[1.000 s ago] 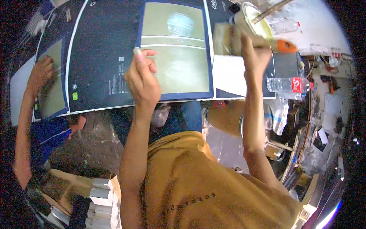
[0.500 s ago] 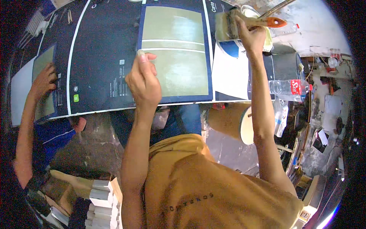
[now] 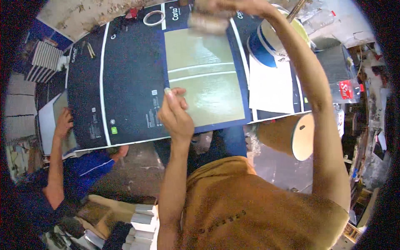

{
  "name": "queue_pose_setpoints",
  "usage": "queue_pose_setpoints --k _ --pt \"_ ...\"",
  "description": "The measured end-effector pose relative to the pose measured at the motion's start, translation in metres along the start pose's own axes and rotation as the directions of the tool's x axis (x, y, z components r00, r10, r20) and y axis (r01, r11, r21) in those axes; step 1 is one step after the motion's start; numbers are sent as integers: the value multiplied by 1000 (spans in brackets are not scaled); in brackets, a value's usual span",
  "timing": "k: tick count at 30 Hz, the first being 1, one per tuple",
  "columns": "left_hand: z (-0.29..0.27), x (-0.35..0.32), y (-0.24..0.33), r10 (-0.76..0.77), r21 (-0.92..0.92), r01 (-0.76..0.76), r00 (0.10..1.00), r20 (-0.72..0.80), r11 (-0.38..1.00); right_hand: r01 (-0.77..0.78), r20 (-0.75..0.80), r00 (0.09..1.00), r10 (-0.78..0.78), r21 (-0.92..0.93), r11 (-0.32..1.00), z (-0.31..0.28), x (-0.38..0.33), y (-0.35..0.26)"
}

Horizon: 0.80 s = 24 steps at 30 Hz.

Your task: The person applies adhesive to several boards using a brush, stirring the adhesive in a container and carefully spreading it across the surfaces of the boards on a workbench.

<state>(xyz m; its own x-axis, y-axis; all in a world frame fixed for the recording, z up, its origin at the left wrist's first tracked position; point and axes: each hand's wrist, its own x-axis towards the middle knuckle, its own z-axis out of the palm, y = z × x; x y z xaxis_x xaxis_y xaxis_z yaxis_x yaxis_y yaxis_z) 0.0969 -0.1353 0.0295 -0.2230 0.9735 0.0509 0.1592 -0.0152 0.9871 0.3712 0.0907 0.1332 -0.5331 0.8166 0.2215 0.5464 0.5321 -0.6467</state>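
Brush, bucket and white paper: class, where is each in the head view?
Brush [image 3: 208, 24], head view: on its blurred bristles.
Bucket [image 3: 262, 45], head view: on its blue outer wall.
White paper [image 3: 271, 89], head view: on its bare middle.

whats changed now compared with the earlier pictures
The right hand has carried the blurred brush leftward, from near the bucket to the far end of the blue-edged panel; the camera view shifted too. The left hand stays curled by the panel's left edge.
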Motion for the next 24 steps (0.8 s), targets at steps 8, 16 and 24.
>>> queue_pose_setpoints --k 8,16,24 --pt "0 0 1 12 71 -13 1000 18 997 204 236 950 -203 20 979 7 71 15" --pt "4 -3 2 -46 -4 46 999 4 999 71 518 842 -148 166 984 55 85 -9" --pt "2 -2 0 -37 7 37 999 9 999 277 391 818 -422 375 885 69 122 -4"
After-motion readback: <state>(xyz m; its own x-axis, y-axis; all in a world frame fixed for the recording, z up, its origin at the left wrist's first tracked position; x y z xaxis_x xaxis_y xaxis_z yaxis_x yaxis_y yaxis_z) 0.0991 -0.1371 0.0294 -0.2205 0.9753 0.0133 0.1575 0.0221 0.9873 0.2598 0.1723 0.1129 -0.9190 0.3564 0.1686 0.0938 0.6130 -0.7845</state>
